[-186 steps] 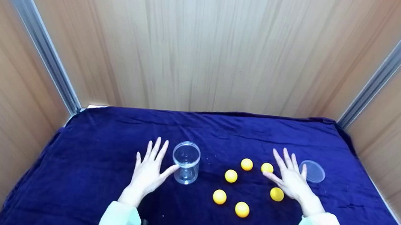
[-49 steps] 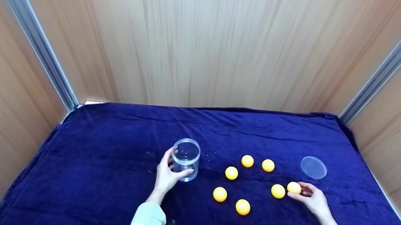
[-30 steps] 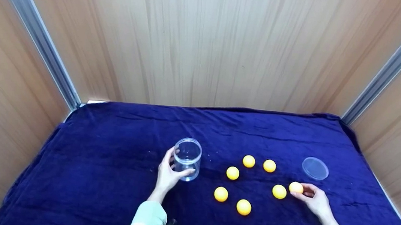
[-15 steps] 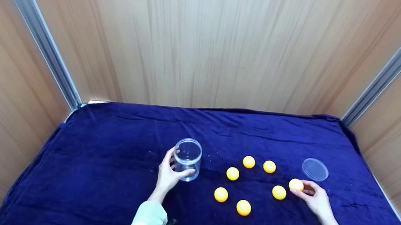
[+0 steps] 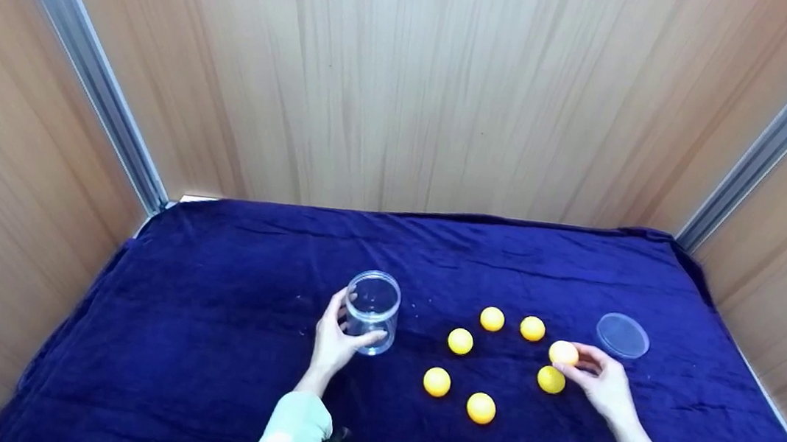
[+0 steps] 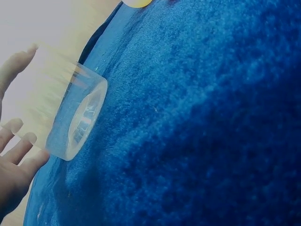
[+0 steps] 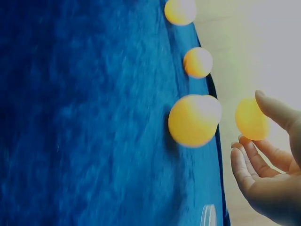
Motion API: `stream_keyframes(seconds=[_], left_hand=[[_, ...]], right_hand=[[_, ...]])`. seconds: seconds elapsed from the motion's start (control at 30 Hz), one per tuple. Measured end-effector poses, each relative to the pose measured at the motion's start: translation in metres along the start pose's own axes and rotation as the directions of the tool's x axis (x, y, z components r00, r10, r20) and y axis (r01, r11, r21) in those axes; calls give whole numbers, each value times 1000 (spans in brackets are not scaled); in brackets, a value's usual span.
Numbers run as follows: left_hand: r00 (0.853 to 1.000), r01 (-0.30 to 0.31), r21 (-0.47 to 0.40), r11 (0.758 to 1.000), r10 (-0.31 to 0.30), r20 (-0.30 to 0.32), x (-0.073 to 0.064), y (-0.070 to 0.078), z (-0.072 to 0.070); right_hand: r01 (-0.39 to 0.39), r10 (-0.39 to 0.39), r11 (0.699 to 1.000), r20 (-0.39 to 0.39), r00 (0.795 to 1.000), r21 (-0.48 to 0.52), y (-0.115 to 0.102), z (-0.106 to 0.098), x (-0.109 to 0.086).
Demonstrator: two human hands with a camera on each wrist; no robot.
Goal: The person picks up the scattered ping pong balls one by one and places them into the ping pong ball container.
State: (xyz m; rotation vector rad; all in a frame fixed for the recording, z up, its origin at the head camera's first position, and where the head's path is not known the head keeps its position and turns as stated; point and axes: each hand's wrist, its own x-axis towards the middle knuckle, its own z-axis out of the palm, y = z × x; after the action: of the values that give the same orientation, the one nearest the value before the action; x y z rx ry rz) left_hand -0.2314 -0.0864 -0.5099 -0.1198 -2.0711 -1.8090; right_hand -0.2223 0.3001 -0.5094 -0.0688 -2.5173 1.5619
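My left hand (image 5: 333, 340) holds a clear plastic jar (image 5: 372, 315) around its side, thumb in front and fingers behind. The jar stands upright, uncapped, with nothing inside; its base (image 6: 87, 120) shows near the cloth in the left wrist view. My right hand (image 5: 601, 382) pinches an orange table tennis ball (image 5: 563, 353) between thumb and fingertips. In the right wrist view this held ball (image 7: 251, 118) is raised off the cloth. Just below it in the head view lies another ball (image 5: 551, 380) on the cloth.
Several more orange balls (image 5: 460, 341) lie scattered between the jar and my right hand. A clear round lid (image 5: 623, 335) lies flat at the right. Dark blue cloth (image 5: 216, 349) covers the table, with wood-grain panels (image 5: 408, 89) on three sides.
Both hands were spread open at first. My left hand has since gripped the jar and my right has taken a ball. Lately the right hand has lifted that ball and moved it left.
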Motion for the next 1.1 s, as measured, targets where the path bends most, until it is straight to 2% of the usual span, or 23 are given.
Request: stream_keyframes(seconds=[0.3,0.53,0.83,1.1], left_hand=[[1000,-13,8,1000,13,-6,0,-1,0],[1000,-29,-13,999,29,-8,0,0,-1],[1000,-19,1,1000,19,-16,-1,-1,0],[1000,-22,-4,1000,22,-14,0,0,1]], right_hand=[[10,-13,994,26,1000,109,-23,19,0],[23,-31,973,31,999,231,-41,36,-1],[77,-101,953,66,993,292,-59,58,-2],[82,-122,945,110,986,317,-73,78,-2]])
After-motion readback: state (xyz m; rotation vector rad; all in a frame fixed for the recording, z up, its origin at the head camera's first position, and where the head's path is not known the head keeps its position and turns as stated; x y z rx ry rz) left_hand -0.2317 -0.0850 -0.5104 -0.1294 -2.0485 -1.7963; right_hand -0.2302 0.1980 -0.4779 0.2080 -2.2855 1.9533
